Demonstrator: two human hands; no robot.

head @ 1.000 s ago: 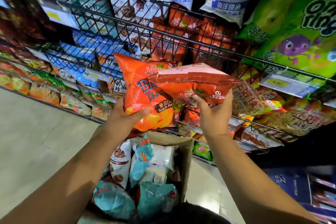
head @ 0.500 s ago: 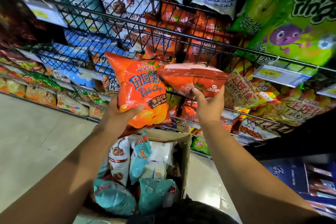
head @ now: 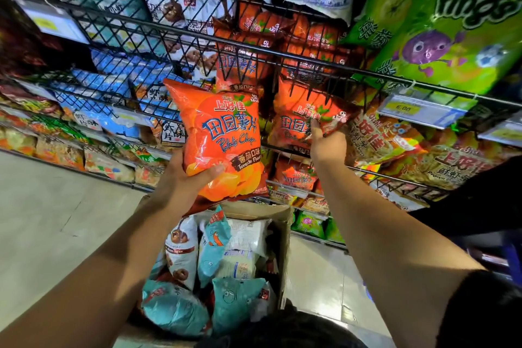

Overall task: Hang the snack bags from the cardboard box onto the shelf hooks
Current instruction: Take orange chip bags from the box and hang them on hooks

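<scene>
One bag [head: 223, 133] in left hand [head: 183, 178], second bag [head: 296, 121] in right hand [head: 327, 147].

Orange tomato chip bag [head: 223, 144] sits upright mid-frame, the left hand [head: 186, 178] gripping its lower left edge. A second bag [head: 296, 124] of the same kind is just right of it, up against the wire rack [head: 175, 32], its corner pinched by the right hand [head: 327, 144]. The box [head: 284, 257] at bottom center is open, stuffed with teal and white bags [head: 237, 302].
</scene>
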